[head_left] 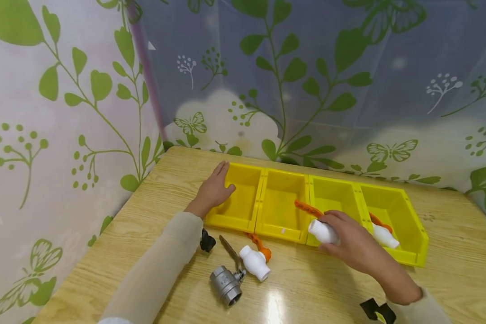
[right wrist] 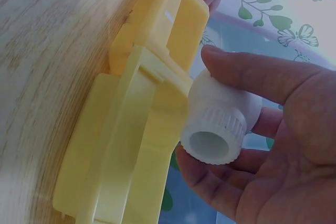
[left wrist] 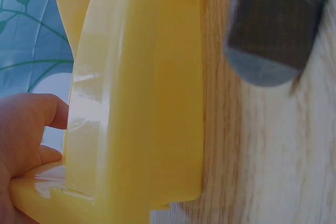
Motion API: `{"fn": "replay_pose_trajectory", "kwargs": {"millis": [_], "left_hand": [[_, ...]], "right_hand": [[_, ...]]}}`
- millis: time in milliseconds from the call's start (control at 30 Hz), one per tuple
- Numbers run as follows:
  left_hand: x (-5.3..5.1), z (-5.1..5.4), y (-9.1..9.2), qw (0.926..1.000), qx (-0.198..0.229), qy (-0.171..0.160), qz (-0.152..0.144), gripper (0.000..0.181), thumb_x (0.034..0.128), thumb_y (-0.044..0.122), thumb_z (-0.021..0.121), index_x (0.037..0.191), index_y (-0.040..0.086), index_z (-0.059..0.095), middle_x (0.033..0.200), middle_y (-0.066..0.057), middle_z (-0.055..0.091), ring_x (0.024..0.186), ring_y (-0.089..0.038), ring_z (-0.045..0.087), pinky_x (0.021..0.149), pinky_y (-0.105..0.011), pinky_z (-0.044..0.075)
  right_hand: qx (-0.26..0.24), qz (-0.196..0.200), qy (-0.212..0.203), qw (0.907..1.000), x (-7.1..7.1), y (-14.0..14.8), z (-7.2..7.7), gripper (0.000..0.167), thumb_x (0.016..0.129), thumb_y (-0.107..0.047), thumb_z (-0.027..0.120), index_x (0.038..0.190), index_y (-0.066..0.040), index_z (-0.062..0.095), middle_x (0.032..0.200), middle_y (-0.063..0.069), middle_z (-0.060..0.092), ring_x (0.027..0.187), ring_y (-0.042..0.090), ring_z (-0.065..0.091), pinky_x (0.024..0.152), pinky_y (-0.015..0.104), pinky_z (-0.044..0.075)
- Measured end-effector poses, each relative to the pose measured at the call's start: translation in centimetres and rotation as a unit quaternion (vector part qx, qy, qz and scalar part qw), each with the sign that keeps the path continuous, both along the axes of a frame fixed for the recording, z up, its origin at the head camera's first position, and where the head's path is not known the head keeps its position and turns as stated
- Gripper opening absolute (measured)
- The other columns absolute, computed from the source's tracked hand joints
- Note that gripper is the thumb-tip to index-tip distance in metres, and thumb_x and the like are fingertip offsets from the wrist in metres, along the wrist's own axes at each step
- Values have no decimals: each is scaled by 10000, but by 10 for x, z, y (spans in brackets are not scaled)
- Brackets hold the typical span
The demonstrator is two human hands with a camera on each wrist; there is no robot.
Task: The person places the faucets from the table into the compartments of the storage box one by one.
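Note:
My right hand (head_left: 350,240) grips a white plastic ball valve (right wrist: 218,114) with an orange lever (head_left: 308,208), held above the front of the yellow bins. At the left end of the row, my left hand (head_left: 213,191) holds the side wall of the leftmost yellow bin (left wrist: 173,93), thumb over the rim. Another white ball valve (head_left: 384,236) with an orange lever lies in the rightmost bin (head_left: 413,225). On the table before the bins, a third white valve (head_left: 255,263) lies beside a metal ball valve (head_left: 226,284) with a long lever.
Several yellow bins stand joined in a row on the wooden table (head_left: 303,288). Behind them hangs a leaf-printed curtain (head_left: 308,81), with another printed sheet (head_left: 65,112) on the left. Black straps (head_left: 376,310) show at my wrists.

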State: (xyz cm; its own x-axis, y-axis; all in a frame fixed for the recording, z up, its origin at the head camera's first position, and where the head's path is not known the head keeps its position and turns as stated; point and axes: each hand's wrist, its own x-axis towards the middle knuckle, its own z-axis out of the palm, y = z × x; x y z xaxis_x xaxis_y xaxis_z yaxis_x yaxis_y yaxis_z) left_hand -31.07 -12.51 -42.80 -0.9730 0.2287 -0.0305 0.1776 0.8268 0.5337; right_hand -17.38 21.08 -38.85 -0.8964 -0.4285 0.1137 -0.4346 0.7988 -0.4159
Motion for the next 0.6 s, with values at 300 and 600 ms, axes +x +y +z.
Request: {"fn": "replay_pose_trajectory", "kwargs": {"millis": [300, 600], "left_hand": [[1, 1, 0, 10000, -59, 12, 21, 734, 990, 263, 498, 1575, 105, 83, 1635, -57, 45, 611, -219, 512, 564, -320, 349], [-1, -1, 0, 9999, -32, 92, 32, 731, 989, 259, 514, 1572, 91, 106, 1632, -72, 67, 609, -214, 522, 569, -327, 357]], "right_hand": [[5, -62, 87, 9999, -2, 4, -2, 522, 759, -179, 828, 1198, 7, 616, 1214, 186, 582, 984, 314, 588, 747, 460, 506], [1, -158, 92, 9998, -5, 9, -3, 491, 763, -156, 824, 1178, 2, 614, 1206, 179, 586, 970, 305, 586, 749, 466, 500]]}}
